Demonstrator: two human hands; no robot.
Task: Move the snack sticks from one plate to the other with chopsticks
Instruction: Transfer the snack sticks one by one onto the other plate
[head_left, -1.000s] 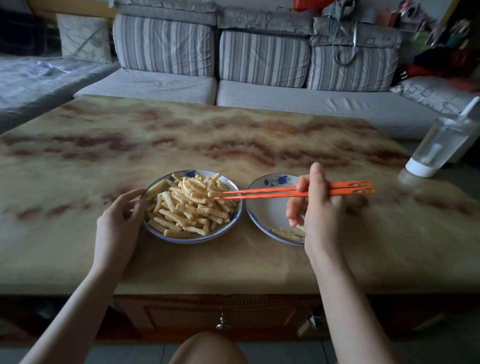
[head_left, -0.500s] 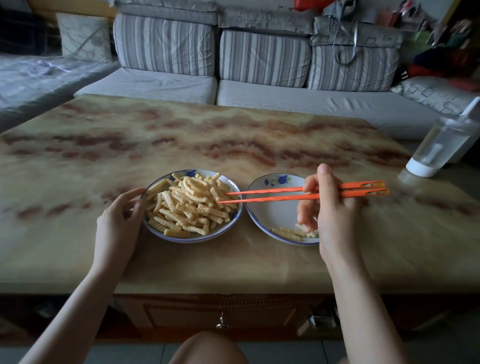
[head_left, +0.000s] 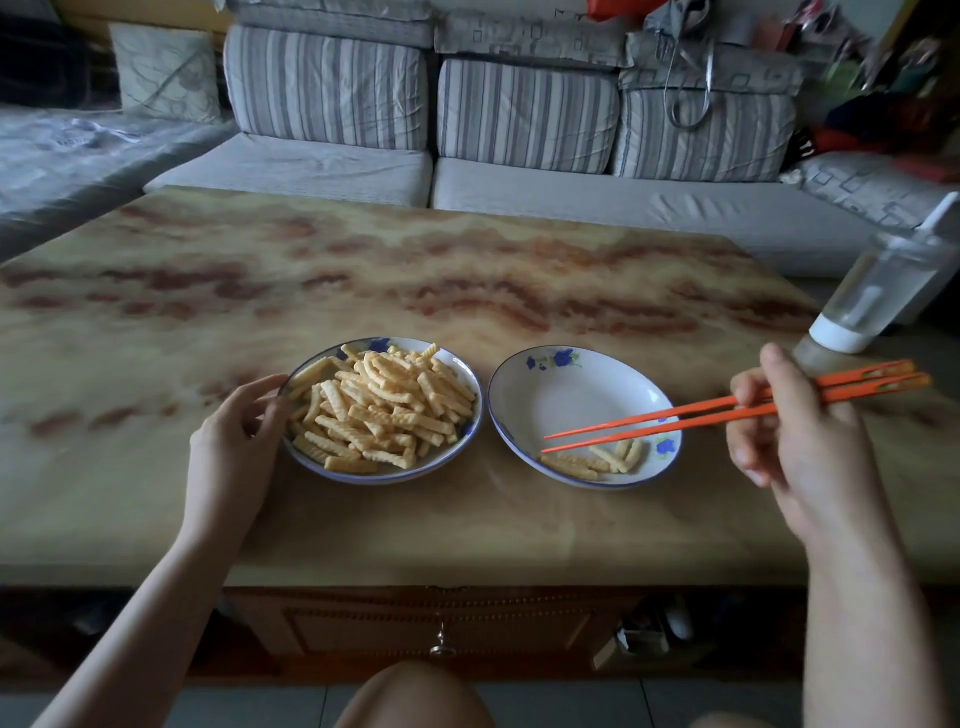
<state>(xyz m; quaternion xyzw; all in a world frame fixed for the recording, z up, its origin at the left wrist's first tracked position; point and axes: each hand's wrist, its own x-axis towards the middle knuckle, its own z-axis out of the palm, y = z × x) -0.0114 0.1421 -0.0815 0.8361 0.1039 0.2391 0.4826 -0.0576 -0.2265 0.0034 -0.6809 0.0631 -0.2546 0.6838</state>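
- Right grip (head_left: 795, 431) is clamped on the orange chopsticks (head_left: 675, 418), thumb on top. The fingers beneath are folded out of sight, so we cannot make out how the lower stick is braced.
- The chopstick tips stand slightly apart. They reach out from the right grip over the near side of the sparse plate (head_left: 571, 395), just above the few snack sticks (head_left: 597, 462) lying there. We cannot tell whether they touch.
- Left grip (head_left: 234, 436) curls round the outer rim of the heaped plate (head_left: 387, 479). Its fingertips cover that stretch of rim, and the heap (head_left: 384, 405) lies just beyond them.
- Both forearms run off the bottom edge, and a knee (head_left: 415, 696) is cut off there too.
- Since half a second ago, the right grip has swung outward. The tips were then over the heaped plate's edge, and the sticks on the sparse plate, then partly covered by the hand, now show.
- The left grip has not shifted.
- A clear bottle (head_left: 883, 291) stands on the bench (head_left: 467, 270) beyond the right grip, clipped by the frame edge. A striped sofa (head_left: 519, 114) runs behind.
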